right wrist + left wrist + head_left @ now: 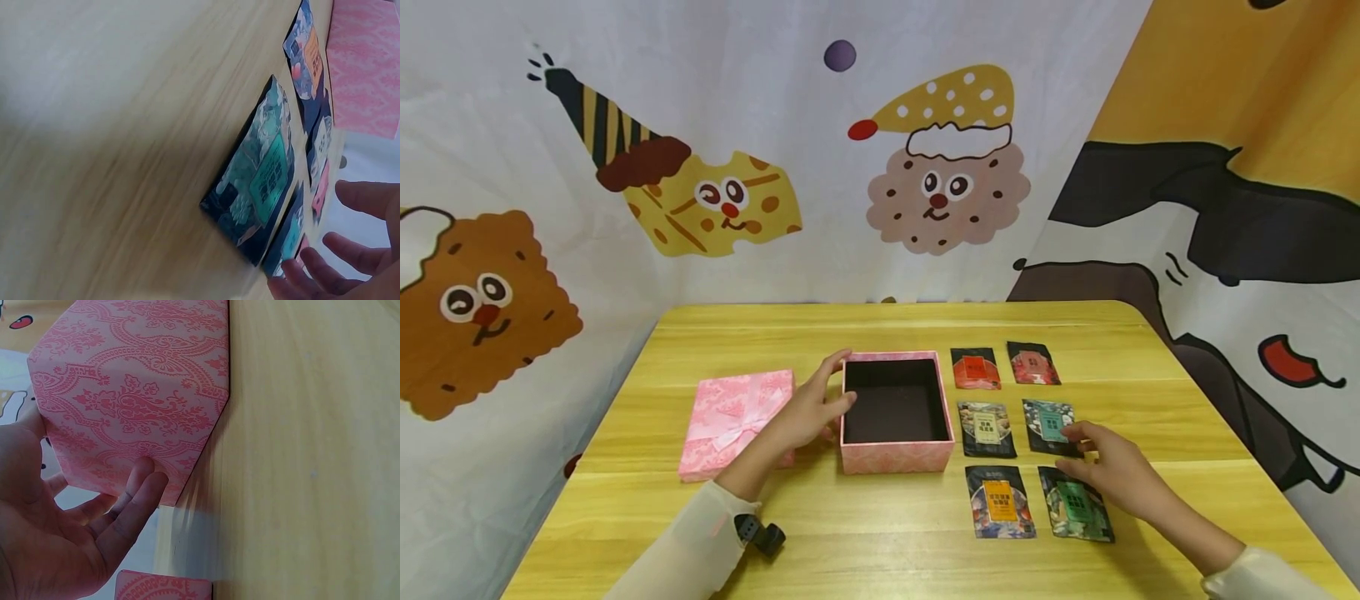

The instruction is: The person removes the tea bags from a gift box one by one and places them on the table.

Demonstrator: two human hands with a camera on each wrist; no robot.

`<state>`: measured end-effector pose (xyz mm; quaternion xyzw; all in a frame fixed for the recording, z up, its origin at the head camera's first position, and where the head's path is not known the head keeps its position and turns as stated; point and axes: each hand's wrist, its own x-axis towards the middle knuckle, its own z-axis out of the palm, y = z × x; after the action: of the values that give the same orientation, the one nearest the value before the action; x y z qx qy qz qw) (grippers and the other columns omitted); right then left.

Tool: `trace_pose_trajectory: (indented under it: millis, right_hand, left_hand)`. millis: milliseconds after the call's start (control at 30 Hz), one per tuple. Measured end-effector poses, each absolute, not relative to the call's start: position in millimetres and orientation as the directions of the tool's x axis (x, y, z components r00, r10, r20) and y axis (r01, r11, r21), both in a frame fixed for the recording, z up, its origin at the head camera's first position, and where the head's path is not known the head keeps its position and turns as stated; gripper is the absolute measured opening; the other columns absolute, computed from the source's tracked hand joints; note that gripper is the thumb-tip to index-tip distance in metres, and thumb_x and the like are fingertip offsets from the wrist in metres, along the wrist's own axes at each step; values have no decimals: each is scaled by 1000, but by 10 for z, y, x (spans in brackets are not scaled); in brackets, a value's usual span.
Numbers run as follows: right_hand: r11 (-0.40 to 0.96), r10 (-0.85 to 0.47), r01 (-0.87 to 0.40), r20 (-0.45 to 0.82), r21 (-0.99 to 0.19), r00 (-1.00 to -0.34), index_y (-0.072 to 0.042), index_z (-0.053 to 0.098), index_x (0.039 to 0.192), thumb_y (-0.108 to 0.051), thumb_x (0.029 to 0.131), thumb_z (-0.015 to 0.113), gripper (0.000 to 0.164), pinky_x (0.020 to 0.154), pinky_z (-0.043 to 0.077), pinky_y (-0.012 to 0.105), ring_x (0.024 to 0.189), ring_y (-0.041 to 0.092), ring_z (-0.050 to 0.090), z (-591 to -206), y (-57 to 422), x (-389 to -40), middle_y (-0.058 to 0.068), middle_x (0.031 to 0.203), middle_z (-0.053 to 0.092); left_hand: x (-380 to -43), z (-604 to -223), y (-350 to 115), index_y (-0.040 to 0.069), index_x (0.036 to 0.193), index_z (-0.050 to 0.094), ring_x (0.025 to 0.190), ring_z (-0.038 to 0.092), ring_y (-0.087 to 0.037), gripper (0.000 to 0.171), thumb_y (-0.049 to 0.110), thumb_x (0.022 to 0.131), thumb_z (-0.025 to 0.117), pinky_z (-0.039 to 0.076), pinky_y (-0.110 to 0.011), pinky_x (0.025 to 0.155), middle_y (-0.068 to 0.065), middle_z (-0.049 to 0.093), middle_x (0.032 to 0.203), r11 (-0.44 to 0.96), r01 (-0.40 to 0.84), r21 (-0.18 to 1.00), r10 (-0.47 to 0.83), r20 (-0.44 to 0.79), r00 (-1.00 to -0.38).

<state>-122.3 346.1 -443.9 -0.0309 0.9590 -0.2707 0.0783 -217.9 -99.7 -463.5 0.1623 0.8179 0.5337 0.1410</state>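
An open pink patterned gift box (895, 457) with a dark inside stands mid-table. My left hand (814, 407) holds it at its left wall, thumb over the rim; in the left wrist view the fingers (128, 509) lie by the outer side. My right hand (1112, 467) hovers at the right with fingers apart and nothing between them. Its index finger overlaps a teal-labelled packet (1047, 423), and its thumb is over the top of a green-labelled packet (1078, 507). That green packet (259, 175) lies flat on the table in the right wrist view.
The pink lid with a bow (722, 417) lies left of the box. Right of it are an orange-labelled packet (1000, 502), a cream-labelled one (987, 429), a red one (975, 369) and a pink-red one (1033, 364). A cartoon-print curtain (820, 275) hangs behind the wooden table (865, 542).
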Motion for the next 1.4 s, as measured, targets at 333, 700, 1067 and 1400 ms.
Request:
trace_pose_trajectory:
  millis: [333, 700, 1067, 1400]
  right_hand:
    - [894, -143, -125, -8, -429, -990, 0, 59, 138, -31, 95, 76, 56, 91, 50, 69, 125, 56, 52, -4495, 3220, -1281, 33, 143, 51]
    - [914, -204, -223, 92, -338, -975, -5, 51, 150, -31, 96, 75, 65, 98, 44, 73, 139, 55, 38, -4505, 3003, -1414, 28, 159, 35]
    - [914, -240, -274, 148, -299, -960, -16, 40, 160, -47, 101, 64, 71, 111, 16, 82, 153, 50, 19, -4531, 2823, -1617, 20, 168, 24]
    - [927, -234, -260, 127, -270, -964, -20, 30, 164, -52, 105, 53, 71, 112, 7, 83, 157, 42, 8, -4527, 2700, -1849, 13, 172, 17]
  left_hand:
    - [-2178, -4621, -998, 38, 163, 20, 67, 66, -29, 74, 30, 104, 64, 61, -44, 60, -13, 25, 168, 403, 105, 909, 404, -74, -912]
    - [-2182, -4598, -993, 43, 161, 20, 64, 65, -32, 73, 32, 104, 64, 60, -44, 60, -8, 28, 167, 448, 107, 888, 388, -86, -918]
    - [-2198, -4596, -1023, 44, 162, 20, 68, 67, -23, 74, 50, 101, 63, 54, -39, 61, -4, 37, 165, 609, 200, 768, 373, -55, -926]
    - [-2223, -4488, -1051, 29, 165, 25, 139, 49, -40, 80, 61, 99, 58, 46, -65, 104, -7, 44, 161, 757, 322, 569, 368, 35, -929]
